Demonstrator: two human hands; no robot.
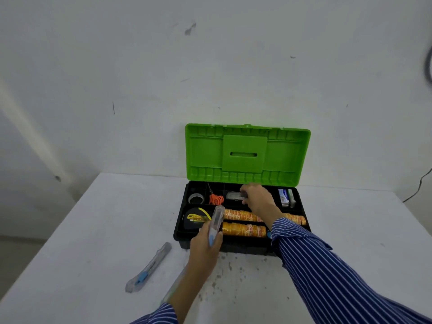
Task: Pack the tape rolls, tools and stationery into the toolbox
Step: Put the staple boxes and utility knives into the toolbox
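The toolbox (181, 232) stands open on the table, its green lid (247, 154) upright. Its black tray holds a yellow-black tape measure (195, 218), two rows of orange tape rolls (243, 229), orange scissors (216, 199), a clear tape roll (196, 198) and small boxes (286, 197). My left hand (204, 250) grips a clear utility knife (216, 222) with a blue slider over the tray's front left. My right hand (257, 198) holds a clear item (233, 196) in a back compartment. Another clear utility knife (149, 267) lies on the table to the left.
The white table (93, 230) meets a white wall behind the toolbox. Dark specks mark the tabletop in front of the box. A black cable (418, 185) hangs at the far right. A further clear knife seems to lie under my left forearm.
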